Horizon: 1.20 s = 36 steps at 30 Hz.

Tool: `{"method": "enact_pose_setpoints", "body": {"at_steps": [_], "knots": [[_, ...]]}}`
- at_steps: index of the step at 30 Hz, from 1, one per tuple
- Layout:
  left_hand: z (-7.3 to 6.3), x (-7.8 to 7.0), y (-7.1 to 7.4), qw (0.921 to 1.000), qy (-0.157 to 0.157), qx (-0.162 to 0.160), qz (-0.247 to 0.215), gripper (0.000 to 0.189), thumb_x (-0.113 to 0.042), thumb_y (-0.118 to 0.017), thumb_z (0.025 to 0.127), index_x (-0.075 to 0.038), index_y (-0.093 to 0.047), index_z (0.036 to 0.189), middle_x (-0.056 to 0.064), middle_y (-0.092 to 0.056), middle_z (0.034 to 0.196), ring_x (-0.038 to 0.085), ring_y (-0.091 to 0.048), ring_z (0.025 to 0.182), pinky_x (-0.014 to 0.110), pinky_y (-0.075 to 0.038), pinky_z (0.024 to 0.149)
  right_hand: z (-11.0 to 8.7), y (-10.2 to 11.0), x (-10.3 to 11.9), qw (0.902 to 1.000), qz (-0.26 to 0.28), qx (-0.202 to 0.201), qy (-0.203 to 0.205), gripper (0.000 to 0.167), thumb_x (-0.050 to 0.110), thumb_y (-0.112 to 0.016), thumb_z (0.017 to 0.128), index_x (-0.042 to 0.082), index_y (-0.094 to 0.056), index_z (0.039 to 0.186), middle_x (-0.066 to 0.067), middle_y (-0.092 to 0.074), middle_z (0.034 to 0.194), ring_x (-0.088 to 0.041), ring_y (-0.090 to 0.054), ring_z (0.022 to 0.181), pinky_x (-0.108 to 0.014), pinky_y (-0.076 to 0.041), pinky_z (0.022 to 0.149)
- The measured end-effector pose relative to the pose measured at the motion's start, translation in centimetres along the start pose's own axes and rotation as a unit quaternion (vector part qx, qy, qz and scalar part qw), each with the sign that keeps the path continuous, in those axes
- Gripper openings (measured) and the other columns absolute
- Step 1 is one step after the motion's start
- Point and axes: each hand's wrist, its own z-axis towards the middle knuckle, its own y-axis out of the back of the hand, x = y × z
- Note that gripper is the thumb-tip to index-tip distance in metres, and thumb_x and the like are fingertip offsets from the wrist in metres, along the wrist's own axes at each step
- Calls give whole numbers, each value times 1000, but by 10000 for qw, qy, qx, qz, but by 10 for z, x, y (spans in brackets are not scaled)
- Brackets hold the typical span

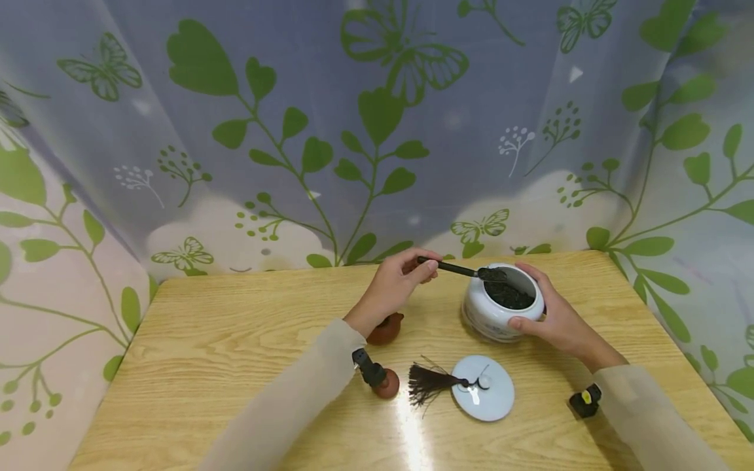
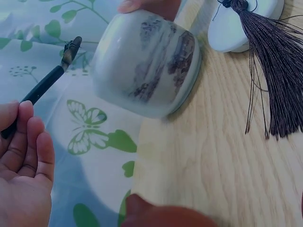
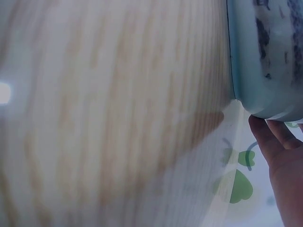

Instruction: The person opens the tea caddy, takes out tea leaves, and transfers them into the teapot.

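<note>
My left hand [image 1: 393, 284] pinches the black handle of a small tea scoop [image 1: 456, 268]. The scoop's head, carrying dark leaves, is over the mouth of a white porcelain jar [image 1: 489, 315]. Dark dried tea leaves [image 1: 508, 297] fill part of the jar. My right hand [image 1: 556, 322] grips the jar's right side, thumb near the front rim. In the left wrist view, the scoop [image 2: 45, 87] points up with dark bits at its tip, and the jar [image 2: 137, 66] shows a painted landscape. The right wrist view shows fingers [image 3: 270, 137] against the jar's lower edge.
A white lid [image 1: 495, 402] with a dark brown tassel [image 1: 432, 384] lies in front of the jar. Under my left wrist is a reddish-brown clay pot [image 1: 385, 331], mostly hidden. A small round clay piece [image 1: 387, 386] sits nearer. A patterned curtain [image 1: 283, 131] borders the wooden table [image 1: 235, 340].
</note>
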Motion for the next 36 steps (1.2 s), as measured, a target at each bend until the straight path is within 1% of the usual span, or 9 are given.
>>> {"method": "enact_pose_setpoints", "body": {"at_steps": [2,4,9,15,17,21,23,30,36], "knots": [[-4,-2,6,10000,-38,-43,24,27,-29,-64,113,-17,-75,134,12,-76,115,22,-75,113,38,-60,102,0,0,0,10000,-23,-12,24,112,12,-87,90,26,-16,176,-17,-37,171,-39,-36,154,-20,-33,116],[-7,-2,13,9999,-97,-76,16,28,-27,-64,113,-14,-75,135,15,-75,115,19,-74,110,36,-60,101,-1,0,0,10000,-41,-24,33,112,13,-87,90,27,-17,176,-17,-37,171,-37,-37,153,-19,-33,113],[-17,-3,30,9997,-157,-165,-24,29,-24,-64,113,-10,-74,136,13,-75,113,19,-73,106,41,-61,104,0,0,0,10000,-15,-47,28,112,12,-87,89,26,-17,175,-17,-38,171,-35,-36,153,-62,-31,122],[-31,-2,48,9991,-123,-361,187,27,-23,-64,113,-11,-74,134,10,-76,110,26,-73,106,44,-60,100,0,-1,0,10000,28,-50,20,113,12,-88,89,22,-16,176,-19,-37,171,-34,-35,153,-74,-27,119],[-35,-1,54,9989,-91,-419,190,26,-23,-65,112,-12,-75,134,10,-76,110,26,-73,105,43,-60,99,-1,-1,0,10000,14,-55,13,113,13,-88,89,21,-16,176,-18,-37,171,-29,-36,153,-70,-28,121],[-44,2,66,9984,-32,-544,140,26,-23,-66,112,-10,-75,133,11,-75,110,20,-73,103,44,-60,102,-1,-1,-1,10000,-62,-72,25,112,14,-88,89,20,-17,175,-16,-38,171,-8,-36,150,-36,-33,122],[-49,4,73,9981,28,-594,174,27,-23,-66,112,-8,-74,133,11,-75,110,17,-72,102,44,-60,102,-2,-1,-1,9999,-86,-80,26,112,14,-88,89,19,-17,175,-15,-39,170,-2,-36,148,-27,-32,117],[-64,14,93,9965,145,-749,350,28,-23,-65,112,-6,-74,133,8,-75,107,20,-72,101,42,-61,98,0,-1,0,10000,31,-43,19,113,13,-88,89,18,-16,175,-19,-36,171,-40,-33,154,-73,-25,121],[-77,21,105,9959,121,-780,431,27,-18,-64,112,-4,-74,133,10,-75,106,25,-73,100,32,-62,92,1,0,0,10000,69,-36,8,114,12,-88,88,15,-15,175,-22,-36,170,-48,-32,153,-78,-24,119]]}}
